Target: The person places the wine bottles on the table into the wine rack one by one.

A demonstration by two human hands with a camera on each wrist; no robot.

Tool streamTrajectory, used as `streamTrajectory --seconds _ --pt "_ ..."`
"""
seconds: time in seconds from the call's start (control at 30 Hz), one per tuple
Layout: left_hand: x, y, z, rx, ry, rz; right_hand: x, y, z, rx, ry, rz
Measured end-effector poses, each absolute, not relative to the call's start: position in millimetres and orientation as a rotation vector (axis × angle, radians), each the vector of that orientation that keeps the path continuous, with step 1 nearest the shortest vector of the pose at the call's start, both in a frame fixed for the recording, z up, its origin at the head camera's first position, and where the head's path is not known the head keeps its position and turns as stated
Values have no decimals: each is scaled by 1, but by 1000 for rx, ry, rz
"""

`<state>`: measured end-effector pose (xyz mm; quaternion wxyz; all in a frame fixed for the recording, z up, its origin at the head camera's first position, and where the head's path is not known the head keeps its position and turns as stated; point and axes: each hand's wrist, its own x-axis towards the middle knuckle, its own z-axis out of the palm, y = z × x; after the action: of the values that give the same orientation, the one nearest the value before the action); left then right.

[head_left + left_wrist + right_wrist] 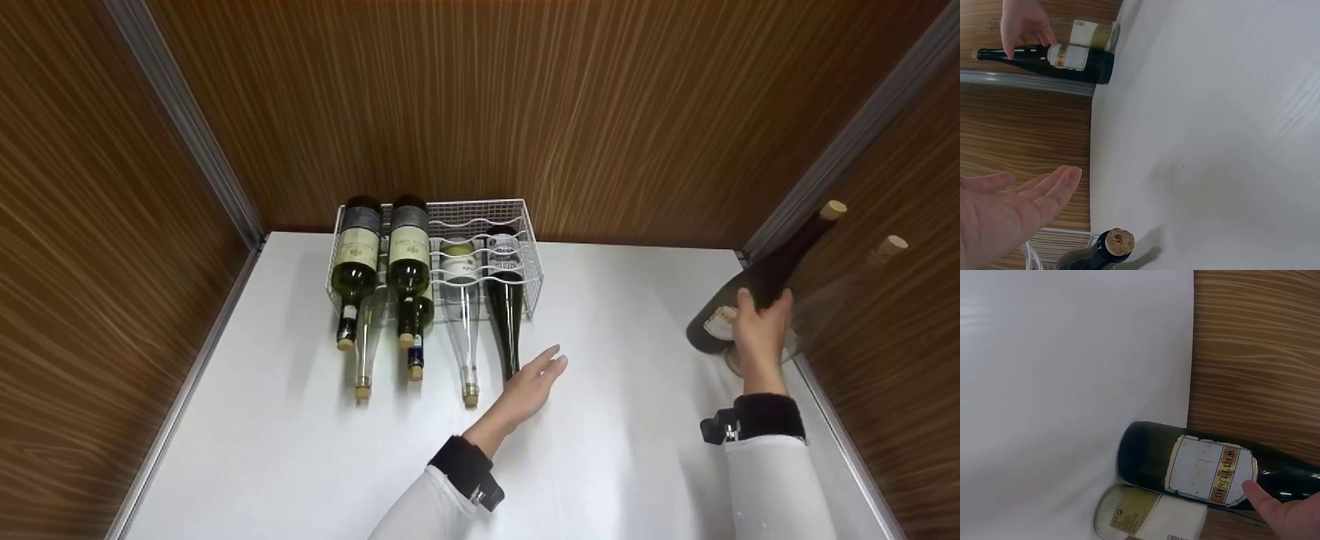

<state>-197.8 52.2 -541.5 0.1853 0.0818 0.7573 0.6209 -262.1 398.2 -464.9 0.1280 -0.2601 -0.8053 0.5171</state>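
At the right side, my right hand (761, 337) grips a dark wine bottle (716, 304) with a cork and a pale label, its fingers around the upper part. The thumb tip lies at the label's edge in the right wrist view. Close beside that bottle stands a clear bottle (1145, 512) with a cream label, partly hidden by my hand and the dark bottle. My left hand (525, 386) holds nothing, fingers extended. It is nearest a dark corked bottle (1100, 250) lying in the white wire rack (534, 277), and covers that bottle's mouth in the head view.
Two green labelled bottles (358, 240) lie on the rack's top level, necks toward me. Lower down are several more, including a clear bottle (465, 330). The white table (600, 450) is bordered by wood-grain panels (525, 97) at the back and both sides.
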Motion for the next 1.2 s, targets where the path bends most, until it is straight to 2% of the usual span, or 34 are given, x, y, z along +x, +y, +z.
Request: streamTrajectory --seconds 0.2,0.6,1.2 --pt "-199 54 -540 228 2111 1779 -266 411 -448 -814 -2405 1428" --pt "-202 64 -534 260 1898 1898 -275 418 -429 -748 -2448 1534" --pt "-204 87 -515 340 1747 1934 -284 413 -435 -780 -2426 1319"
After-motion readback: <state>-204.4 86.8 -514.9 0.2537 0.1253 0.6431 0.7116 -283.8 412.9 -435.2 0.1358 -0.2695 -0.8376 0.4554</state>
